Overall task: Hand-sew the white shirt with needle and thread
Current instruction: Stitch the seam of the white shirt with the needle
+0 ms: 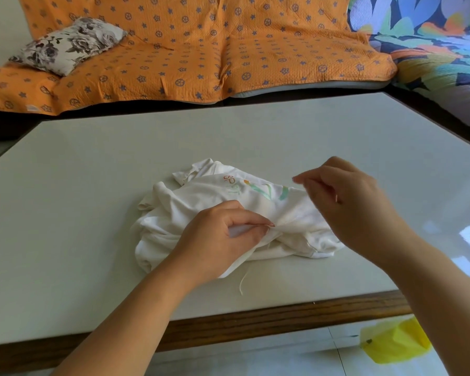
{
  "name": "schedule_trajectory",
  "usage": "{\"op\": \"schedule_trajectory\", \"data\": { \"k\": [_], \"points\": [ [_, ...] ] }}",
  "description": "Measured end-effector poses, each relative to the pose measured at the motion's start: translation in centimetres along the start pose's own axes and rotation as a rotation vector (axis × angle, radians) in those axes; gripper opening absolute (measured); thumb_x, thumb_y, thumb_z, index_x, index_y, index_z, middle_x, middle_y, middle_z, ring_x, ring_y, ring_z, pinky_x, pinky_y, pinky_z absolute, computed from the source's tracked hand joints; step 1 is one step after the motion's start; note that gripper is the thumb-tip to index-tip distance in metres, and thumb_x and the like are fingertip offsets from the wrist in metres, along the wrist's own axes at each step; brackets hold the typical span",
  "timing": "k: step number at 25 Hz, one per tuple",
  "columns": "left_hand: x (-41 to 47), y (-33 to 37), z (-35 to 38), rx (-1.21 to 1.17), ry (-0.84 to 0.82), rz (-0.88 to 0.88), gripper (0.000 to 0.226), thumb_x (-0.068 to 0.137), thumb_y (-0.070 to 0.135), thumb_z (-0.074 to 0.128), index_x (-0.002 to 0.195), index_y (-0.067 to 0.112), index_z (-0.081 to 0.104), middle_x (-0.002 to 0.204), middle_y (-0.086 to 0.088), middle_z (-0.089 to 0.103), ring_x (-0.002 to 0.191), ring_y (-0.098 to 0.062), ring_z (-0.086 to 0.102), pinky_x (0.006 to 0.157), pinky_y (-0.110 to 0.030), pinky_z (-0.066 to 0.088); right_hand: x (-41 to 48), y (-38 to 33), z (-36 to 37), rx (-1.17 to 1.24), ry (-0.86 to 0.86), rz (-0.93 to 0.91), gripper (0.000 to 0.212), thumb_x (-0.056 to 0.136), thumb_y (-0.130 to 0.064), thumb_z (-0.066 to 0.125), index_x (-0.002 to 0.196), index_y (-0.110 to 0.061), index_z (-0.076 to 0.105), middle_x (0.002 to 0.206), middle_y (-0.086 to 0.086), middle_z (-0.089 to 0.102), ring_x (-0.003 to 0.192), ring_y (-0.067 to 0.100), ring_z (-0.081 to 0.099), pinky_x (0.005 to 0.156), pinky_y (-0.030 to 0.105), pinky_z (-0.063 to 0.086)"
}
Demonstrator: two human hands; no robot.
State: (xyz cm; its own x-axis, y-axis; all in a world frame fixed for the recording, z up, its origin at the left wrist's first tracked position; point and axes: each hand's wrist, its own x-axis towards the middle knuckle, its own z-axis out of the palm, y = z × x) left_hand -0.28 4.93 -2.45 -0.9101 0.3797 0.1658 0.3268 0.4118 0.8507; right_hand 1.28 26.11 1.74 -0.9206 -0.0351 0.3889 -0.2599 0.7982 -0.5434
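The white shirt (201, 202) lies bunched mid-frame on the table (92, 185). It looks soft, light and limp, and is probably best pinched at a fold by the seam. The left hand (217, 240) pinches such a fold. The right hand (347, 202), raised at right, has its fingertips together; I cannot tell whether they hold a needle.

Pale table (92, 185) with dark wooden edge, crumpled white shirt (190, 210) lying on it
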Motion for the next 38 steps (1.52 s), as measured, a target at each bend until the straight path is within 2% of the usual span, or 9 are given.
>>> {"op": "schedule_trajectory", "data": {
  "k": [3,6,10,14,19,24,27,31,38],
  "points": [
    [0.0,0.0,0.0,0.005,0.005,0.003,0.014,0.086,0.035,0.071,0.095,0.045,0.074,0.087,0.01,0.065,0.09,-0.009,0.065,0.089,-0.042,0.052,-0.5,-1.0,0.3,0.093,-0.273,-0.046,0.019,0.092,-0.024,0.057,0.1,-0.028,0.075,0.081,-0.015,0.054,0.074,-0.001,0.054,0.067,0.008,0.038],
    [-0.1,-0.1,-0.1,-0.002,-0.004,0.008,0.015,0.087,0.032,0.071,0.096,0.043,0.075,0.088,0.01,0.066,0.092,-0.009,0.066,0.091,-0.041,0.053,-0.8,-0.6,1.1,0.084,-0.322,-0.015,0.012,0.089,-0.025,0.066,0.094,-0.027,0.076,0.08,-0.014,0.055,0.074,-0.001,0.054,0.065,0.008,0.038],
    [0.0,0.0,-0.1,0.006,0.008,0.001,0.013,0.087,0.031,0.07,0.096,0.035,0.078,0.086,0.016,0.065,0.09,-0.004,0.064,0.087,-0.03,0.052,-0.7,-0.5,1.5,0.061,-0.216,-0.018,0.01,0.087,-0.018,0.067,0.081,-0.022,0.074,0.077,-0.011,0.057,0.07,-0.003,0.053,0.063,0.008,0.038],
    [-0.1,0.0,-0.1,0.005,0.006,-0.005,0.012,0.088,0.028,0.07,0.095,0.035,0.078,0.085,0.015,0.064,0.089,-0.003,0.063,0.086,-0.023,0.05,0.3,0.7,1.1,-0.015,0.075,0.075,0.012,0.086,-0.013,0.063,0.08,-0.019,0.072,0.08,-0.006,0.059,0.068,0.003,0.055,0.062,0.01,0.04],
    [-0.1,0.0,-0.1,0.0,0.004,-0.003,0.015,0.088,0.027,0.07,0.092,0.04,0.076,0.086,0.01,0.065,0.088,-0.006,0.064,0.087,-0.03,0.051,1.4,2.4,0.0,-0.047,0.256,0.314,0.016,0.09,-0.013,0.057,0.088,-0.01,0.073,0.09,-0.001,0.059,0.074,0.011,0.051,0.062,0.006,0.033],
    [-0.1,-0.1,-0.1,-0.011,-0.011,-0.015,0.013,0.089,0.027,0.07,0.094,0.038,0.077,0.087,0.009,0.065,0.091,-0.009,0.066,0.093,-0.039,0.052,1.1,2.2,1.2,-0.169,-0.029,0.256,0.024,0.098,-0.017,0.049,0.102,-0.012,0.072,0.105,0.003,0.059,0.092,0.02,0.056,0.074,0.023,0.04],
    [-0.1,0.0,-0.1,0.001,-0.008,-0.011,0.012,0.087,0.029,0.071,0.093,0.038,0.077,0.087,0.012,0.066,0.091,-0.005,0.064,0.092,-0.036,0.051,0.4,0.2,1.0,-0.023,-0.04,0.086,0.026,0.097,-0.015,0.048,0.106,-0.02,0.072,0.095,-0.009,0.055,0.079,0.005,0.053,0.069,0.008,0.035],
    [0.1,-0.1,-0.1,0.016,-0.008,-0.001,0.013,0.087,0.036,0.07,0.097,0.044,0.074,0.091,0.008,0.067,0.093,-0.011,0.065,0.09,-0.045,0.052,-0.7,-0.9,0.8,0.09,-0.359,-0.012,0.019,0.093,-0.021,0.059,0.098,-0.03,0.074,0.082,-0.015,0.054,0.074,0.001,0.054,0.065,0.009,0.038],
    [0.0,0.1,-0.1,0.029,-0.007,-0.009,0.013,0.088,0.035,0.071,0.093,0.046,0.072,0.087,0.013,0.065,0.089,-0.008,0.064,0.088,-0.042,0.052,-1.0,-0.6,1.5,0.092,-0.254,0.009,0.011,0.086,-0.017,0.066,0.081,-0.023,0.074,0.077,-0.011,0.056,0.07,-0.001,0.053,0.062,0.009,0.037]
  ]
}}
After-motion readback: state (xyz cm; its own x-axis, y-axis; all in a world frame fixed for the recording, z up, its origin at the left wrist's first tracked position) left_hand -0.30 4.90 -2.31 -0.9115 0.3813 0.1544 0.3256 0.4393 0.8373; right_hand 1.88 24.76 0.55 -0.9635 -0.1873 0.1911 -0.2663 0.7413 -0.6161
